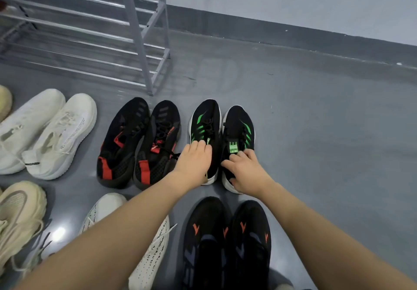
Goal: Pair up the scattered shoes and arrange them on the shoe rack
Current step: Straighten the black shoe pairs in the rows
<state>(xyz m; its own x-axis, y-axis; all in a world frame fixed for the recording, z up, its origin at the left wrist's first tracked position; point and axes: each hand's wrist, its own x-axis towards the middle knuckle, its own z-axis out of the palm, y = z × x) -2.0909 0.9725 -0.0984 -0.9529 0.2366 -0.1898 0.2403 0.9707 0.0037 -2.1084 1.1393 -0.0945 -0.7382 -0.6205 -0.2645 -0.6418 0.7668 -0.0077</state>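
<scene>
Two black sneakers with green stripes stand side by side on the grey floor, toes pointing away from me. My left hand [195, 161] lies over the collar of the left green-striped sneaker [206, 120], its fingers curled into the opening. My right hand [244, 169] grips the heel and tongue area of the right green-striped sneaker [239, 127]. The grey metal shoe rack [135, 34] stands at the upper left, and the shelves in view hold nothing.
A black and red pair [140, 140] sits just left of my hands. A white pair [45, 131] lies further left. Near me are a black pair with orange marks [228, 240], a white speckled sneaker [153, 256] and beige sneakers [20, 213]. The wall runs along the back right.
</scene>
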